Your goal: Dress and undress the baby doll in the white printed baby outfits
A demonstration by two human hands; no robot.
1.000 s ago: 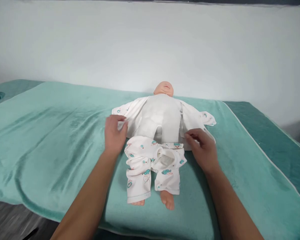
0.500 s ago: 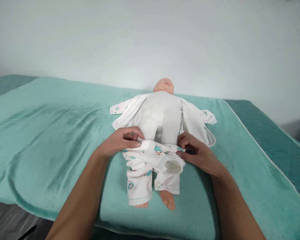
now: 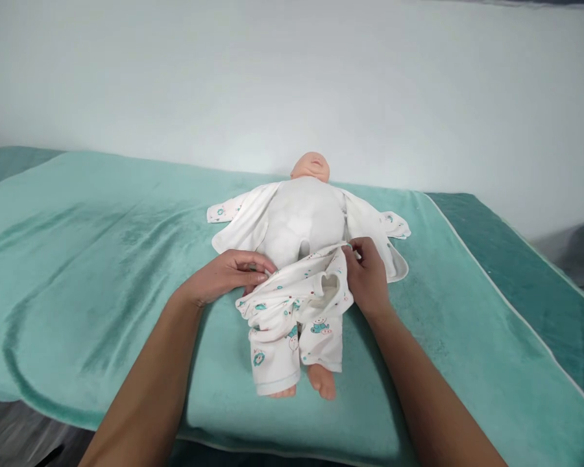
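A baby doll [image 3: 305, 207] with a white cloth body lies on its back, head away from me. White printed baby pants [image 3: 277, 337] cover its lower legs, and both feet stick out of the cuffs. My left hand [image 3: 233, 275] pinches the waistband at the doll's left-hand side in view. My right hand [image 3: 367, 272] grips the waistband on the other side, higher up the thigh. The waistband slants upward to the right between my hands. An open white baby jacket [image 3: 246, 224] is on the doll's arms, its front panels spread to both sides.
A light green blanket [image 3: 102, 259] covers the table under the doll. Darker green cloth [image 3: 506, 259] shows along the right side. A pale wall [image 3: 292, 78] rises behind. Grey floor [image 3: 14, 428] is visible at the lower left.
My right hand has pulled its side of the pants up the doll's thigh. My left hand stays near the same spot at the waistband. The view has shifted slightly.
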